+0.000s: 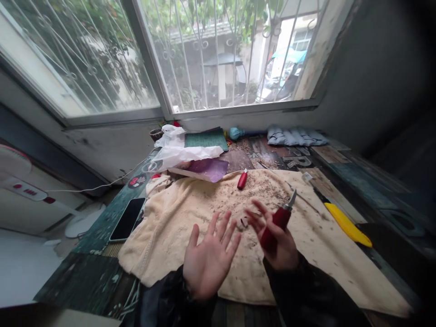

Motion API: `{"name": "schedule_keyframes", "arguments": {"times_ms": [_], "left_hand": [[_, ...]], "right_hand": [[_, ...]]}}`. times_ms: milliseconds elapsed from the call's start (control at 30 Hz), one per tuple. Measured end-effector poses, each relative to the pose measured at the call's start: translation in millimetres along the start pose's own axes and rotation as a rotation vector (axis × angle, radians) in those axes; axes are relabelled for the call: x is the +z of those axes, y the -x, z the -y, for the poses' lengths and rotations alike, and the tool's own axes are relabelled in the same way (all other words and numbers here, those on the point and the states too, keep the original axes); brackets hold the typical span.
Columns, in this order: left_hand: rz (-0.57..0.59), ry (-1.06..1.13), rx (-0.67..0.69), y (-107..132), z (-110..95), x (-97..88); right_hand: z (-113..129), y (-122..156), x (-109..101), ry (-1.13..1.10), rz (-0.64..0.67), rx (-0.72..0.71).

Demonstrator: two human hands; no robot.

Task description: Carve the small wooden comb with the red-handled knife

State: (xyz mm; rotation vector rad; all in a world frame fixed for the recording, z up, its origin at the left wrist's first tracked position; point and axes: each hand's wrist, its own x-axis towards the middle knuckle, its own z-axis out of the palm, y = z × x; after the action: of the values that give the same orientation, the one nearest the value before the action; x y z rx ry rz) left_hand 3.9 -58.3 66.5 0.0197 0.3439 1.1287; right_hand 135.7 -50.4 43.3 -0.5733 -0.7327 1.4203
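My left hand (211, 259) is held palm up above the cream towel (170, 236), its fingers spread and nothing in it. In my right hand (282, 250) is a carving knife (277, 227) with a thick dark red handle, gripped between thumb and palm. Its short blade points up and away, and my other right fingers are stretched out to the left, slightly blurred. Beyond my hands a smaller red-handled tool (242, 180) with a short metal tip lies on the towel. Brown shavings (259, 195) are scattered around it.
To the right lies a yellow-handled tool (347, 223); to the left, a phone (128, 220) with a dark screen. White plastic (187, 154), a purple sheet (211, 169), a green board (207, 139) and a grey padded roll (296, 136) lie towards the window. A white fan (23, 181) stands left.
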Motion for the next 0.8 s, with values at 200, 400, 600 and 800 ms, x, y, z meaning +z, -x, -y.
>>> {"name": "schedule_keyframes", "arguments": {"times_ms": [200,400,600,800], "left_hand": [[0.000,-0.079,-0.138,14.7,8.1,16.2],[0.008,-0.762,0.221,-2.4,-1.4,5.5],[-0.138,-1.963,0.584,-64.4,-6.0,-35.2],[-0.080,-2.191,0.614,-83.8,3.7,-60.8]], "right_hand": [[7.1,-0.9,-18.2,-0.070,0.038,0.268],[33.2,-51.5,-71.7,0.302,-0.356,-0.064],[9.4,-58.5,-76.9,0.482,-0.393,-0.136],[-4.5,-58.0,-88.5,0.517,-0.500,-0.232]]}}
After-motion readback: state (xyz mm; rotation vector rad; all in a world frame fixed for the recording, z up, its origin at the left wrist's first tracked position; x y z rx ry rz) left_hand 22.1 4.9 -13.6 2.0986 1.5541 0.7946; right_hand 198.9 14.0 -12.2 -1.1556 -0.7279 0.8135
